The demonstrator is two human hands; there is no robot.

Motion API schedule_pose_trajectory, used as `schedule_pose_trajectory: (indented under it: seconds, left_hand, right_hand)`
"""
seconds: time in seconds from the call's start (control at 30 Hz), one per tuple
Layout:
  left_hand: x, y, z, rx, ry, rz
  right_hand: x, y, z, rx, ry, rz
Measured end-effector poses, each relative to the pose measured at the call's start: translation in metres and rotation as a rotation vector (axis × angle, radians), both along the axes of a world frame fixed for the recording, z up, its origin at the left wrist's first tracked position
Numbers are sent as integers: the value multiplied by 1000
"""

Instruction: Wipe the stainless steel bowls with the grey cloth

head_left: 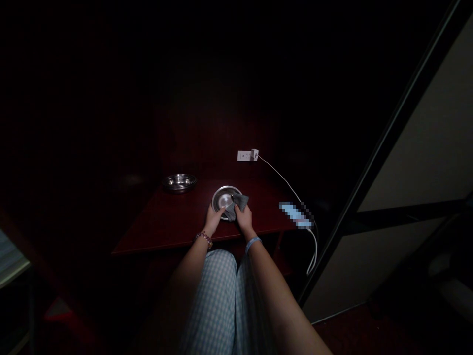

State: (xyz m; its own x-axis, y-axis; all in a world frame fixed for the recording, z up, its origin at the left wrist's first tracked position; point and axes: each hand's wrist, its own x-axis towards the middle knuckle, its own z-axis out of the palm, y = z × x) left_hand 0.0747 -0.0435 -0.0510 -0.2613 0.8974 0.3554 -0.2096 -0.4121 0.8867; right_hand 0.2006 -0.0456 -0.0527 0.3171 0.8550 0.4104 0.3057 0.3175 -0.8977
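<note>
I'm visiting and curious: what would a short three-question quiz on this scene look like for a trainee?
1. Which hand wears the beaded bracelet?
2. True or false: the right hand holds a grey cloth against the steel bowl.
3. What is the white cable plugged into?

Key: 1. The left hand. 2. True. 3. A wall socket.

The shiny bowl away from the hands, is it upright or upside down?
Upright: the steel bowl shows its hollow inside, with the rim on top, sitting on the dark red table.
</note>
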Motion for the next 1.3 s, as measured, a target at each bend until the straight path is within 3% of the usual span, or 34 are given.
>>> schedule_pose_trajectory:
  seconds: [0.53, 1.3]
  left_hand:
    - [-2, 7, -5, 15, 8, 1]
    - [-1, 2, 1, -10, 5, 14]
  right_hand:
    - [-1, -3, 4, -5, -18, 2]
    - [-3, -5, 5, -16, -21, -3]
